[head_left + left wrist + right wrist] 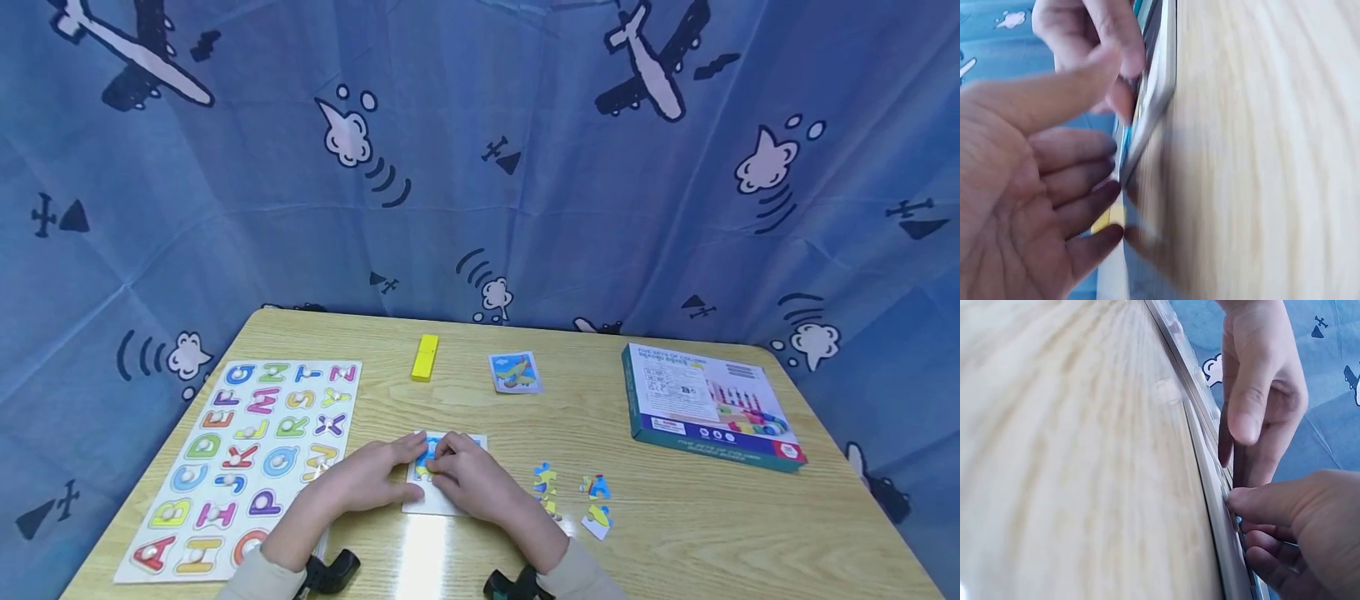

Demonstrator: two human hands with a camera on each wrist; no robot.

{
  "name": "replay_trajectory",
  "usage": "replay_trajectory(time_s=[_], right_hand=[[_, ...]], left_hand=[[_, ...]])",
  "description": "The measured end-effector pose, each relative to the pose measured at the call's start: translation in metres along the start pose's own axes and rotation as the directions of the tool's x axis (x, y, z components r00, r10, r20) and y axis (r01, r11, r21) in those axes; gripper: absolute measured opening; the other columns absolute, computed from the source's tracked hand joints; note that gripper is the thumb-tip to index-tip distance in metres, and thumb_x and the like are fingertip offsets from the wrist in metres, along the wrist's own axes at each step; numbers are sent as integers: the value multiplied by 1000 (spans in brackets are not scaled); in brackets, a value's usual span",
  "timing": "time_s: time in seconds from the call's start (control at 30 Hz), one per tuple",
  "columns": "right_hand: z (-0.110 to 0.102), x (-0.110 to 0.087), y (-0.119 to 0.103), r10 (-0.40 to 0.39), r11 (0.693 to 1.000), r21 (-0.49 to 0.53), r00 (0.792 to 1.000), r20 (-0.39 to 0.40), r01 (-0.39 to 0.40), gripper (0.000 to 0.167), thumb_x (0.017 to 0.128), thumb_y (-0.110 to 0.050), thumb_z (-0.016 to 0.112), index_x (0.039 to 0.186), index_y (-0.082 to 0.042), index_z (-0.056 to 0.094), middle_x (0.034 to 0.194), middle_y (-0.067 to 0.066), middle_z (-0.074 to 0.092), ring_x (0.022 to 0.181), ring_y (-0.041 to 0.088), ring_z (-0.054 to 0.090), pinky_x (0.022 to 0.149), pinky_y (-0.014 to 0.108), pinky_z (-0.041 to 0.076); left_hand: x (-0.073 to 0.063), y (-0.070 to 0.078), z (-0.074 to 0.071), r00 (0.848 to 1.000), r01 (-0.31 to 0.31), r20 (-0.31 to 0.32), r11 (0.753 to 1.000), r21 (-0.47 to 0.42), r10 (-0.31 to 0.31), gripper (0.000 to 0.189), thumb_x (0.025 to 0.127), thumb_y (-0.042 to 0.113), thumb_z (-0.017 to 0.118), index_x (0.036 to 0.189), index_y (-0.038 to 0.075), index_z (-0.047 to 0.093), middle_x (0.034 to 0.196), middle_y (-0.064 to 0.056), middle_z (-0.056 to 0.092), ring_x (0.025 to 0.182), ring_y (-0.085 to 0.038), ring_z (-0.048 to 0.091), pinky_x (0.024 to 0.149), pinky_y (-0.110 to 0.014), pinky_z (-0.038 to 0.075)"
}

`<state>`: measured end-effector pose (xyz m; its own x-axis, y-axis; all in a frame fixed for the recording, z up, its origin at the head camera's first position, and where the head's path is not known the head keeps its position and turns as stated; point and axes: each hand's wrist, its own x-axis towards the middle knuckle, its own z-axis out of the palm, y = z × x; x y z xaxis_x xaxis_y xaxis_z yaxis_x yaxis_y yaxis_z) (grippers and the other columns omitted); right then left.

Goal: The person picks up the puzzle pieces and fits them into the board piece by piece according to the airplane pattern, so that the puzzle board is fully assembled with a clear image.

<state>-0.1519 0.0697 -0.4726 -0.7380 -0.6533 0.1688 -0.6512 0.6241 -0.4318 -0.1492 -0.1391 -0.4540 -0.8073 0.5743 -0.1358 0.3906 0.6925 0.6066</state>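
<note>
A small white-bordered jigsaw board (429,505) lies on the table, with blue and yellow pieces (422,471) in its upper left part. My left hand (375,477) rests along the board's left edge, fingers fairly straight and thumb apart, near its lower corner. Over the middle of the board, my right hand (474,482) has curled fingers and pinches what seems to be a jigsaw piece, mostly hidden by the fingertips. In the left wrist view the left hand (1029,187) is beside the tilted-looking board edge; the right wrist view shows the right thumb (1260,503) at the board.
Several loose jigsaw pieces (597,522) lie right of the board. A picture card (515,372) and a yellow block (424,358) lie farther back. An alphabet board (292,408) covers the left side; a boxed bead set (712,404) sits at the right.
</note>
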Motion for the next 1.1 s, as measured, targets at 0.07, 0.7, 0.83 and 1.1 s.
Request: replay_trajectory(time_s=[0.07,0.7,0.83,1.1], right_hand=[[0,0,1,1,1000,3,1000,7,-2,24,90,-15,64,111,-7,71,106,-1,59,94,7,53,81,17,50],[-12,-3,7,46,987,147,996,78,-57,27,92,-11,59,117,-7,67,114,1,62,109,12,59,95,28,50],[-21,-8,12,110,973,194,990,89,-126,29,91,-12,61,120,-8,65,119,2,62,109,15,59,94,34,51],[-42,-31,33,216,950,220,975,57,-223,34,89,-13,65,122,-9,63,120,3,60,116,22,56,99,44,48]], left_hand=[[1,4,3,999,-2,-37,1000,26,3,64,88,36,66,140,5,45,149,-9,39,139,-26,36,111,-45,36],[14,3,29,984,-7,-180,999,49,16,53,91,27,63,137,5,49,148,-8,41,139,-27,34,112,-47,34],[14,4,29,984,4,-177,999,37,2,52,91,28,63,136,5,51,147,-8,42,139,-27,35,112,-47,34],[14,6,29,982,18,-188,999,32,-12,51,90,28,64,134,4,53,147,-9,42,138,-29,36,113,-48,32]])
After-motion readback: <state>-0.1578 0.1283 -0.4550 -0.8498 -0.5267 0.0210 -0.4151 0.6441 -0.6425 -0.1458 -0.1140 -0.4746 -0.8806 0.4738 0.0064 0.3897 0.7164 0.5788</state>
